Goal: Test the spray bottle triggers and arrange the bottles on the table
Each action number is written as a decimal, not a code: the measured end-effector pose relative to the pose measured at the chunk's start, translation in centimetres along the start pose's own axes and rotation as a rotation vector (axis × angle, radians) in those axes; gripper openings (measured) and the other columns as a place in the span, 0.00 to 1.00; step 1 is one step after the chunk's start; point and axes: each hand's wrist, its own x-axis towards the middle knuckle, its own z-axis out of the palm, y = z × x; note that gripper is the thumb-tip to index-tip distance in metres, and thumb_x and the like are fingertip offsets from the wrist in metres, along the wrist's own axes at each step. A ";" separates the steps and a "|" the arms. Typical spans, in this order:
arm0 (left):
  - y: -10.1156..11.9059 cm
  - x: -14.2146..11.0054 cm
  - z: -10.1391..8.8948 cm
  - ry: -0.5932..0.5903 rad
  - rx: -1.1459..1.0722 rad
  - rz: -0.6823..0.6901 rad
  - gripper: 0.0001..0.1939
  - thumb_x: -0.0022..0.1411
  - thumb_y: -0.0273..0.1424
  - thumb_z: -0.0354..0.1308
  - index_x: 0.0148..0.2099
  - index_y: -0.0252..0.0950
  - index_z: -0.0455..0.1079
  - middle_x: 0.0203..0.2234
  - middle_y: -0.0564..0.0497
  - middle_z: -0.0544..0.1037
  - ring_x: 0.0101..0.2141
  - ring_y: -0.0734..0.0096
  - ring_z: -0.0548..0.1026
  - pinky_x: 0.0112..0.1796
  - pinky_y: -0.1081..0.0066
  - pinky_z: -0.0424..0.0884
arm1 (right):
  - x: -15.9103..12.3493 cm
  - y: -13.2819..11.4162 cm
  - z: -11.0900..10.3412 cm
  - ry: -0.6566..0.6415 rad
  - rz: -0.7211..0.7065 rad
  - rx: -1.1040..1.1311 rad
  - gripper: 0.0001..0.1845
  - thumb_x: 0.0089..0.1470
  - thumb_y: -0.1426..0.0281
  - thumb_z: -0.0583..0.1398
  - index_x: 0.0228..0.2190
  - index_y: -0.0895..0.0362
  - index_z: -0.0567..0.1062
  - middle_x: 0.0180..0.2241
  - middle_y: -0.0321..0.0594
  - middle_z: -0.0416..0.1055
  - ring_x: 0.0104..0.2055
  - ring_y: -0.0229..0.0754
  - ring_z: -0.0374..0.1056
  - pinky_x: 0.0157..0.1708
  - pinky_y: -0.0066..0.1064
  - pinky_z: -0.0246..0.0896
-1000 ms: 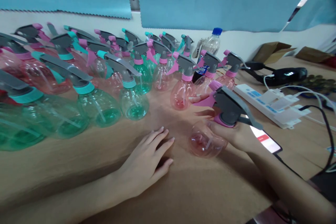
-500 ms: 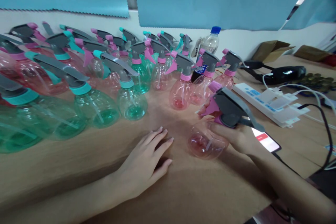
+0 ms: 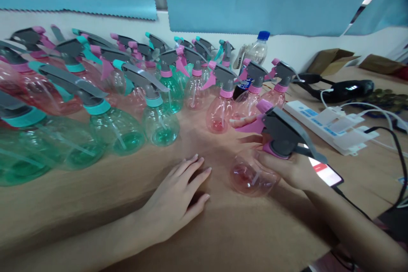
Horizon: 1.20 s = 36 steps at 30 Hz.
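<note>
My right hand [image 3: 287,168] is closed around the neck of a clear pink spray bottle [image 3: 251,176] with a grey and pink trigger head. Its forefinger reaches over the pink trigger [image 3: 251,126]. The bottle leans a little, and I cannot tell whether its base touches the table. My left hand [image 3: 178,193] lies flat on the brown table [image 3: 229,233], fingers spread, holding nothing. Ahead of it stands a green spray bottle [image 3: 161,125] with a turquoise collar. Just beyond the held bottle is another pink spray bottle [image 3: 218,114].
Several green and pink spray bottles crowd the left and back. A blue-capped plastic bottle [image 3: 256,51] stands by the wall. On the right lie a white power strip [image 3: 328,125] with cables, a lit phone [image 3: 328,174], a black device [image 3: 350,91] and a cardboard box [image 3: 331,61].
My right forefinger has straightened forward over the trigger, and its fingers have loosened slightly. The held bottle has shifted a little to the right. My left hand has stayed put.
</note>
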 end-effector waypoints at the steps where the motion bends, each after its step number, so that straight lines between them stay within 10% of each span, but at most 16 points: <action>1: 0.0 0.0 0.0 0.001 -0.001 -0.001 0.22 0.68 0.36 0.50 0.60 0.34 0.61 0.60 0.42 0.62 0.61 0.54 0.56 0.56 0.52 0.60 | 0.0 0.0 0.0 -0.003 0.000 0.001 0.11 0.53 0.60 0.59 0.26 0.49 0.79 0.31 0.35 0.79 0.39 0.47 0.75 0.44 0.38 0.71; 8: 0.0 -0.1 0.1 0.009 0.002 0.009 0.22 0.68 0.36 0.50 0.60 0.33 0.61 0.60 0.41 0.62 0.61 0.54 0.56 0.56 0.51 0.59 | 0.0 -0.5 0.2 -0.032 0.012 0.001 0.12 0.54 0.61 0.56 0.39 0.48 0.76 0.43 0.37 0.77 0.49 0.47 0.72 0.52 0.42 0.65; 22: 0.1 0.0 0.1 0.013 0.006 0.012 0.22 0.69 0.37 0.49 0.61 0.33 0.60 0.60 0.41 0.62 0.61 0.54 0.55 0.56 0.51 0.60 | 0.4 -0.7 0.3 -0.036 -0.041 -0.029 0.10 0.54 0.63 0.56 0.35 0.48 0.77 0.29 0.38 0.78 0.41 0.51 0.75 0.46 0.47 0.68; 36: 0.1 0.1 -0.1 0.006 -0.005 -0.006 0.21 0.68 0.36 0.49 0.60 0.34 0.62 0.59 0.42 0.63 0.61 0.54 0.56 0.56 0.52 0.60 | 0.2 -0.3 0.5 0.084 -0.008 0.057 0.06 0.50 0.68 0.61 0.33 0.50 0.75 0.39 0.36 0.78 0.42 0.45 0.74 0.45 0.39 0.70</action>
